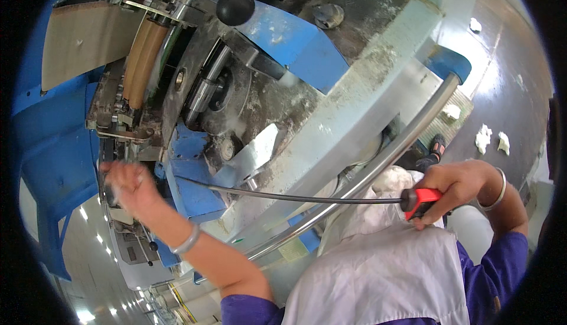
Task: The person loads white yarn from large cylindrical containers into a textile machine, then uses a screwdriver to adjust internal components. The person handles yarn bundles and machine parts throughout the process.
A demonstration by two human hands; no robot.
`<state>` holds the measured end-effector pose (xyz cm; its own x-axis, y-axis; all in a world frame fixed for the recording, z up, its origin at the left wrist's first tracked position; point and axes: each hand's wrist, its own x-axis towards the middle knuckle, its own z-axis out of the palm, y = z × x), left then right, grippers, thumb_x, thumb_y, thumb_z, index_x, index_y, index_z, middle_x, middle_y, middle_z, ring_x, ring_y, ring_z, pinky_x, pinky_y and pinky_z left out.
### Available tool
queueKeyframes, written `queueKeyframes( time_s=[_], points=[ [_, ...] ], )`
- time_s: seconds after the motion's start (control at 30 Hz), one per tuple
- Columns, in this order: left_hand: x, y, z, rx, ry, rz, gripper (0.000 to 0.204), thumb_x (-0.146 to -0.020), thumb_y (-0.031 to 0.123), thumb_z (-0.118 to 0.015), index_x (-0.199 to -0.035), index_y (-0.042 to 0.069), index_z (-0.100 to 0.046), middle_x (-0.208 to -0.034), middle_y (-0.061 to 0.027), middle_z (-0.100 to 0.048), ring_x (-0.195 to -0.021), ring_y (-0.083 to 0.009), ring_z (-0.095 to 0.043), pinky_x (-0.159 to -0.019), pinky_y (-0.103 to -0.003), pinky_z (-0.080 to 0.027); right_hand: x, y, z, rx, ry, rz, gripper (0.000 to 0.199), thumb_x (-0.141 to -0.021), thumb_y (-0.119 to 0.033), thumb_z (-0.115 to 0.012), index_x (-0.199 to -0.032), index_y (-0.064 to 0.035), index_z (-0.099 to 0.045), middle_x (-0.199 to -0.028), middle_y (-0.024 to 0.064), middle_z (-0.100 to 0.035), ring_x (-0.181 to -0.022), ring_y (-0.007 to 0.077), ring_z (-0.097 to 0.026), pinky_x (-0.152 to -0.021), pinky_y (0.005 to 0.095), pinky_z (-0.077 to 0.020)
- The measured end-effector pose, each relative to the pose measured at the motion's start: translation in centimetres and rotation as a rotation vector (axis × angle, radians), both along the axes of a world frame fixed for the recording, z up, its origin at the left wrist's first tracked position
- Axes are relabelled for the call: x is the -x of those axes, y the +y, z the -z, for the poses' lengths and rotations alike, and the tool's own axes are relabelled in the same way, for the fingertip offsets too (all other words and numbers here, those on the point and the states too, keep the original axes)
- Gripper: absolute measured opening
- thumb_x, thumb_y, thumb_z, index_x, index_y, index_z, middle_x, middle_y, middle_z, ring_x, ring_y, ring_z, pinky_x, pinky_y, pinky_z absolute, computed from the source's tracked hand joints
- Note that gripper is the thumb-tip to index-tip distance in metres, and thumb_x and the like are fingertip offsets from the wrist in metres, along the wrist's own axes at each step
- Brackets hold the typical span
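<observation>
My right hand is wrapped round the red and black handle of a tool with a long, thin, slightly bent dark rod. The rod runs leftward across a metal rail, and its far end lies by a blue bracket on the machine. My left hand is raised at the left, beside the lower end of the machine's roller assembly. Motion smears its fingers, so whether they hold anything cannot be made out.
A curved steel rail with a blue end cap crosses the machine's front. A black ball knob and a blue angled cover stick out above. Several white fluffy clumps lie on the floor at right.
</observation>
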<state>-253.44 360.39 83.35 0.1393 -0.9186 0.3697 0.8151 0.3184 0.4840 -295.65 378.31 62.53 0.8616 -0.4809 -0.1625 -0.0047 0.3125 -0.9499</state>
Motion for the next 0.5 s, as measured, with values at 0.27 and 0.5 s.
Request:
queueKeyframes(
  time_s=[0.27,0.5],
  points=[
    [1.7,11.3,8.5,0.236,-1.508,-0.706,0.046,-0.088,0.054,-0.060,-0.096,0.009,-0.057,-0.062,0.0005,-0.046,-0.052,-0.0095,-0.039,-0.050,-0.026,-0.034,-1.8,-3.1,-3.3,-0.466,-0.152,0.265,0.027,-0.086,-0.016,-0.064,-0.106,0.0036,-0.062,-0.089,0.0093,-0.070,-0.074,0.0131,-0.061,-0.069,0.0245,-0.0494],
    [0.5,19.6,18.4,0.001,-1.887,-0.642,0.015,-0.087,0.019,-0.057,-0.082,0.006,-0.063,-0.069,-0.0085,-0.060,-0.059,-0.0261,-0.055,-0.055,-0.034,-0.043,-11.2,-10.1,-8.7,-0.515,-0.246,0.191,0.031,-0.088,-0.024,-0.063,-0.104,0.0034,-0.061,-0.090,0.0120,-0.069,-0.077,0.0154,-0.063,-0.066,0.0264,-0.0498]
  ],
)
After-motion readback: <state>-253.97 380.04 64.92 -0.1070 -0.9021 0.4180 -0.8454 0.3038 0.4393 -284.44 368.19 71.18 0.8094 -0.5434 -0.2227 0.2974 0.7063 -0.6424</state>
